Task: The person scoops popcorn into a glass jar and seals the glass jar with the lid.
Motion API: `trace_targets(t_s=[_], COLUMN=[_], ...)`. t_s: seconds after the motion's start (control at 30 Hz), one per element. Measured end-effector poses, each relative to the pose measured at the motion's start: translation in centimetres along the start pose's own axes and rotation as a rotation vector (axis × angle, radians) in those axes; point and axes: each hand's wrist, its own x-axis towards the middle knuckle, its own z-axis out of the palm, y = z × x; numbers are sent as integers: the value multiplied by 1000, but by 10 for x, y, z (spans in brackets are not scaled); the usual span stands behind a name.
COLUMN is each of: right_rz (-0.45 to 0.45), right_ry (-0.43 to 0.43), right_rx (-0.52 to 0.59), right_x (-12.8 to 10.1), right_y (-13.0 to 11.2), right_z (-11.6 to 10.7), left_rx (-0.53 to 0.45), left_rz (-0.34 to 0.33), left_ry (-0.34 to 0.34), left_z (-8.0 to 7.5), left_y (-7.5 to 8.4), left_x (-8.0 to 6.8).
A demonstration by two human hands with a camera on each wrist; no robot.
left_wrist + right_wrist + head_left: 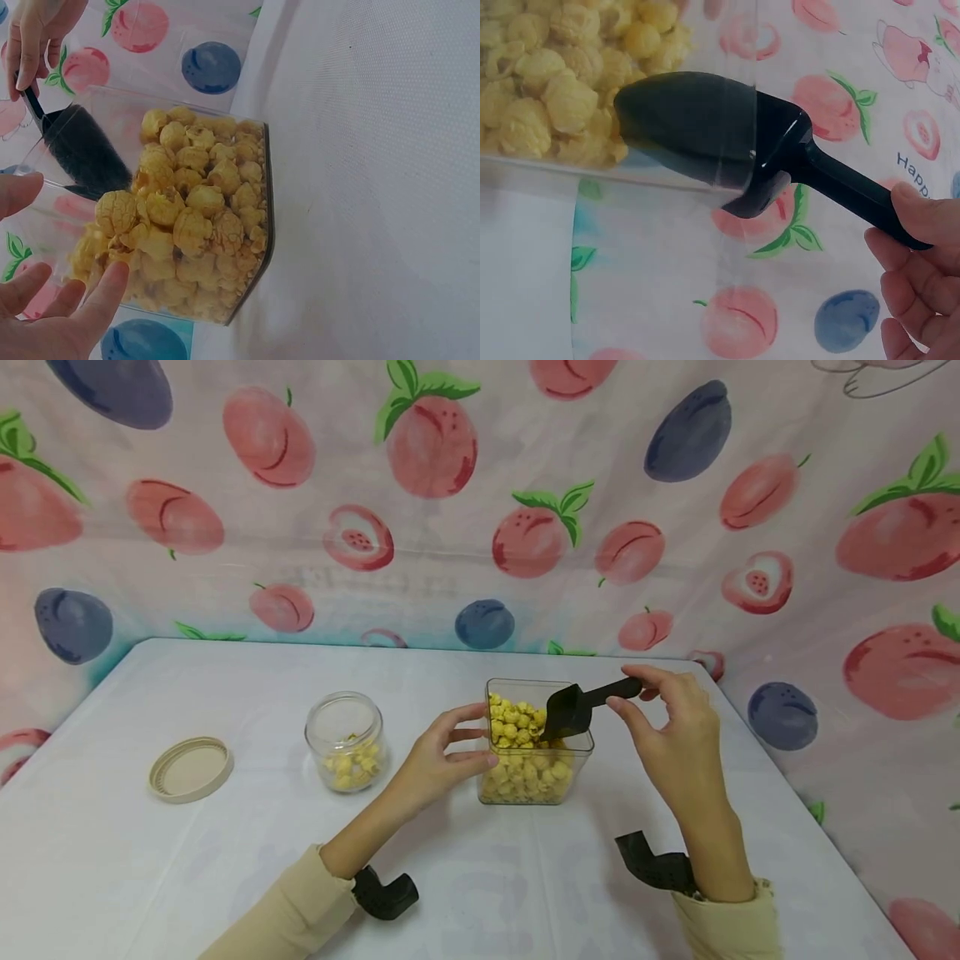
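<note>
Left hand sits flat against the left side of the clear box, fingers relaxed. Right hand hangs at its right, fingertips pinching the scoop handle.

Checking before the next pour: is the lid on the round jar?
No, the round jar stands open, and its lid lies apart on the table.

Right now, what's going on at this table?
A person's right hand pinches the handle of a black scoop, whose bowl dips into a clear square container of yellow popcorn. The left hand steadies the container's side. To the left stand a small glass jar holding a little popcorn, open, and its beige lid lying flat on the white table.
</note>
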Motion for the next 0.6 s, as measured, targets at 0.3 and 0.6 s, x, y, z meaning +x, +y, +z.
trace_targets(t_s=[0.3,0.6], right_rz=[50,124], right_ry=[-86,-174], right_rx=[29,91], right_x=[-4,-3], right_y=[14,26], right_z=[20,18], left_rx=[-13,-11], left_rz=[10,7], left_ry=[-5,-4], left_z=[0,0], left_y=[-1,0], left_x=[0,0])
